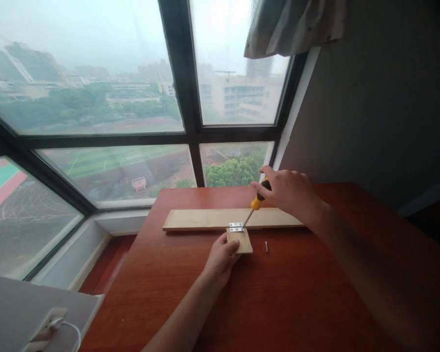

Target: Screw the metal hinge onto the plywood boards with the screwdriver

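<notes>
My right hand point(286, 189) is closed round the handle of a yellow and black screwdriver point(257, 201). Its shaft slants down to the left, and the tip meets the right end of a silver hinge point(236, 227). The hinge spans a long pale wooden board point(198, 219) and a small wooden block point(245, 242). With the thumb on top and the fingers underneath, my left hand point(223, 255) grips the small block. Whether a screw sits under the screwdriver tip is too small to tell.
A small metal bit or screw-like piece point(267, 247) lies right of the block on the reddish-brown table point(286, 303). Large windows point(95, 73) rise behind the table, with a curtain point(293, 29) above. A plugged-in white cable point(71, 326) is at the lower left.
</notes>
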A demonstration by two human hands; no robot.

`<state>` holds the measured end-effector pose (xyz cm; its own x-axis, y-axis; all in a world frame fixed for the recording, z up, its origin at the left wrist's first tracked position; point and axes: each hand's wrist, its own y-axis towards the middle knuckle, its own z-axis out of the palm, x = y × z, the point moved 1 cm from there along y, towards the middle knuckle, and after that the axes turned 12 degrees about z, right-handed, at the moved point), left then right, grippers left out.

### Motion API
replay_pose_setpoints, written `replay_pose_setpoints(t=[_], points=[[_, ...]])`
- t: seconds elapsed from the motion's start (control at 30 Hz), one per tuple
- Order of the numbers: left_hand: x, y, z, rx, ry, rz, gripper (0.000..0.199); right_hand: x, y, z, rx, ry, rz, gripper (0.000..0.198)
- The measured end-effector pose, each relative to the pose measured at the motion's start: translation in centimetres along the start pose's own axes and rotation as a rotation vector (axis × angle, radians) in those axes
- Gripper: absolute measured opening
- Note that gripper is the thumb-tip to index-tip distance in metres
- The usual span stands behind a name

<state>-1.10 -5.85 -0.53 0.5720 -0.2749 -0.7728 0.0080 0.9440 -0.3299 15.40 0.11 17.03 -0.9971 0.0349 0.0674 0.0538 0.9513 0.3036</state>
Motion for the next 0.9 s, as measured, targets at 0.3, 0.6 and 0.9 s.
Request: replay_pose_setpoints(t=[0.3,0.6,0.9], points=[[0.04,0.02,0.04,0.004,-0.011,-0.004,0.032,-0.79,0.19,0.49,0.276,0.606,-0.318,0.058],[0.05,-0.05,-0.02,0.003,-0.002,-0.004,0.032,-0.18,-0.05,0.07,0.009,0.092,-0.048,0.046],[-0.07,-0.09,0.08,0.010,-0.004,0.002,0.032,0.03,-0.47,-0.35,0.177,0.480,-0.258,0.042]])
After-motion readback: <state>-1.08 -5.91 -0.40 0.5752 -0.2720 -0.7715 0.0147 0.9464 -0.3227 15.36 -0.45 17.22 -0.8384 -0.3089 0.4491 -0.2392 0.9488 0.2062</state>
